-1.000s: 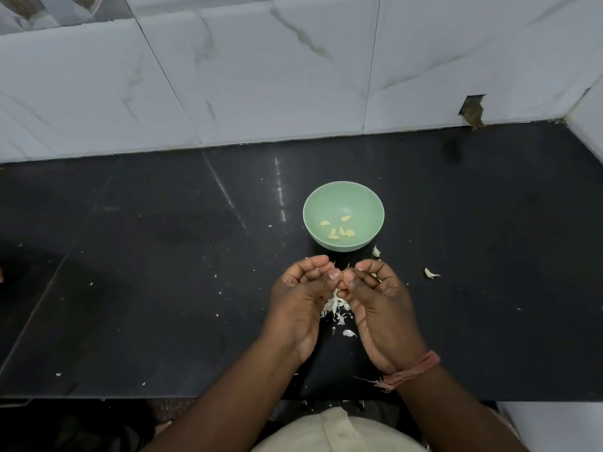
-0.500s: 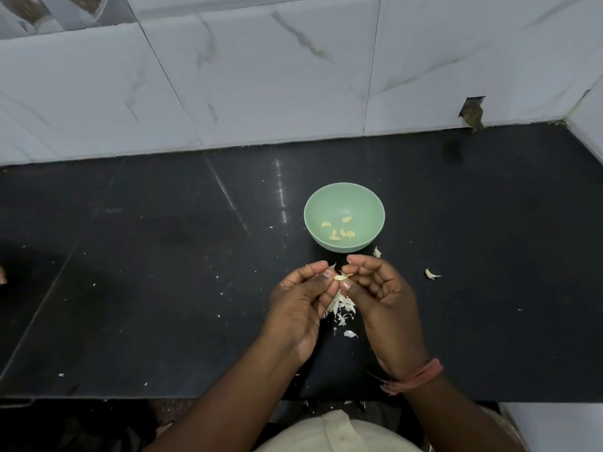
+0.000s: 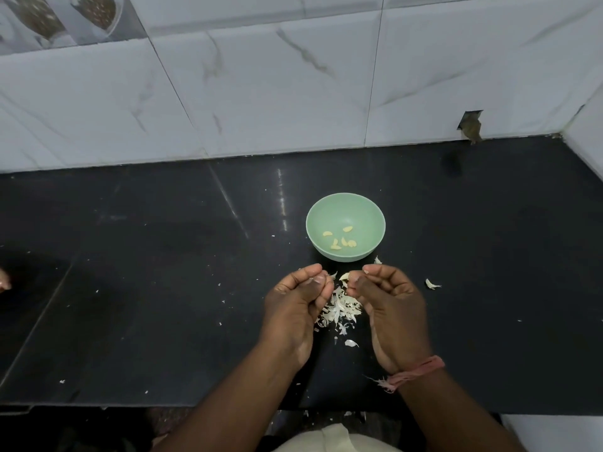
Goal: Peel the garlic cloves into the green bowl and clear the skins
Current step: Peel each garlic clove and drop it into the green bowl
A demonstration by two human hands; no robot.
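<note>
Head view: my left hand (image 3: pixel 298 300) pinches skin strip; my right hand (image 3: pixel 383 293) pinches part-peeled garlic clove (image 3: pixel 344 276), just near of green bowl (image 3: pixel 375 216). Skin pile (image 3: pixel 341 309) between wrists. Step: peeling. Next: strip remaining skin, drop clove in bowl.

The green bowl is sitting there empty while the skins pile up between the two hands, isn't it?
Not quite. The head view shows the green bowl holds several peeled cloves. The rest is right: the skins lie heaped between the left hand and right hand.
</note>
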